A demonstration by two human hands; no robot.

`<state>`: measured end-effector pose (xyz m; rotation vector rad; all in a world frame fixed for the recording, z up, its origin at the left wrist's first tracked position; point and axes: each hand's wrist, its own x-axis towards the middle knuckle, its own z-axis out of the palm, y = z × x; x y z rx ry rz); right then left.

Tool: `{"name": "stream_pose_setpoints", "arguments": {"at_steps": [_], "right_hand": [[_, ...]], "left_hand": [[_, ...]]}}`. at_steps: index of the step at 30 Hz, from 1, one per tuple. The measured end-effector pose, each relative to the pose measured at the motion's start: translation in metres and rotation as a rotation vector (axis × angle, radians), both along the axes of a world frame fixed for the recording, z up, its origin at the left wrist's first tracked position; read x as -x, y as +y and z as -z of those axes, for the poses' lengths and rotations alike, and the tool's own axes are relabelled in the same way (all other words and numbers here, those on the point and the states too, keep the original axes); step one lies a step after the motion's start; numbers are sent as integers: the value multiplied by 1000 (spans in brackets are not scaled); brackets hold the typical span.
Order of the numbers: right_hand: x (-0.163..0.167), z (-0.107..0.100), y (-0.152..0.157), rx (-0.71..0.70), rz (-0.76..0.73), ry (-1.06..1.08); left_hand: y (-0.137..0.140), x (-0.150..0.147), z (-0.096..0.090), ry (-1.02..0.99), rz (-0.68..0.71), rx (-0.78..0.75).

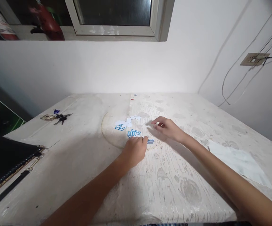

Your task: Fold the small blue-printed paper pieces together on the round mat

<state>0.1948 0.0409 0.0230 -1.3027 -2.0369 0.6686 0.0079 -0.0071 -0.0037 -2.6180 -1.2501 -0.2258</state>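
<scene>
My left hand rests on the table with its fingers curled and pressed together. Whatever those fingers may hold is hidden. Just beyond its knuckles lies a white paper piece with blue outlined print, and by its fingertips is another blue-printed piece. My right hand hovers over the table to the right, thumb and index finger slightly apart, with no object clearly visible between them. A further blue-printed piece lies to the left, beside overlapping plain white paper slips. Another white slip lies behind.
Keys with a keyring and a small dark blue item lie at left. A black pouch with a strap sits at the near left. A white cloth or sheet lies right. The table meets a white wall.
</scene>
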Motion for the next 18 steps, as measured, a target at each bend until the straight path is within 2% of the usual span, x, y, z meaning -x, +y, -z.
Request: {"name": "stream_pose_setpoints", "arguments": {"at_steps": [2, 4, 8, 12, 18], "right_hand": [[5, 4, 25, -38, 10, -98], [20, 7, 50, -67, -49, -224], [63, 9, 88, -84, -46, -285], [91, 7, 106, -22, -41, -346], [99, 5, 112, 38, -10, -392]], "left_hand": [[-1, 0, -1, -1, -9, 10], [-1, 0, -1, -1, -18, 23], [-1, 0, -2, 5, -22, 46], [-1, 0, -3, -11, -21, 53], [-3, 1, -6, -29, -26, 102]]}}
